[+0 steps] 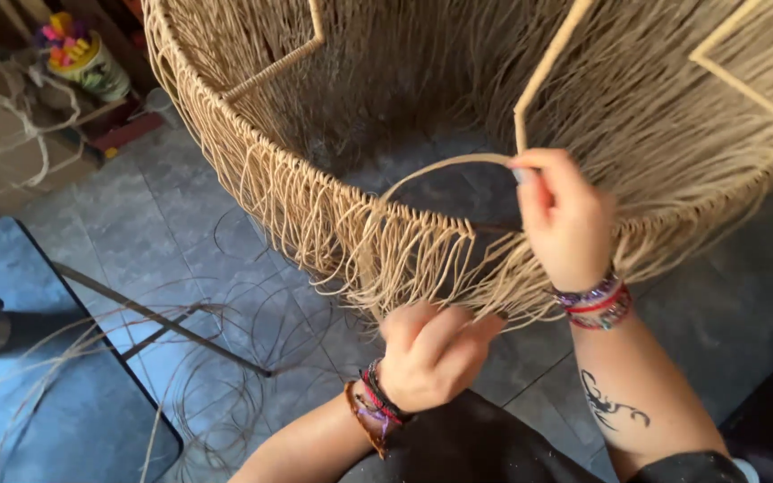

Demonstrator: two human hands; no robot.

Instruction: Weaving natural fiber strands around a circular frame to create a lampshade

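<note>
While the big woven frame (494, 98) fills the far half of the view, its rim (315, 192) runs from far left down toward near right, right in front of my two hands.

Far left: one jar (91, 63) with coloured bits on top, on a shelf. Near left: one dark blue mat (64, 394), one thin dark metal bar (163, 322) across it, and loose coils of cane (225, 394) on the grey tile floor (163, 215); too tangled to count.

Centre: my left hand (431, 353), fist closed around a bunch of hanging fringe strands (404, 259) just under the rim. It sits nearer me and lower than the other hand. Two or three bracelets at that wrist; hard to separate.

Right of it: one single cane strand (440, 165) arcs over the rim, its long axis running left to right, curving up to my right hand (565, 219). That hand pinches the strand's right end at the fingertips, just above the rim. The right hand is nearer to the strand. Several bracelets (597, 304) there, one scorpion tattoo (610, 402) on the forearm.
</note>
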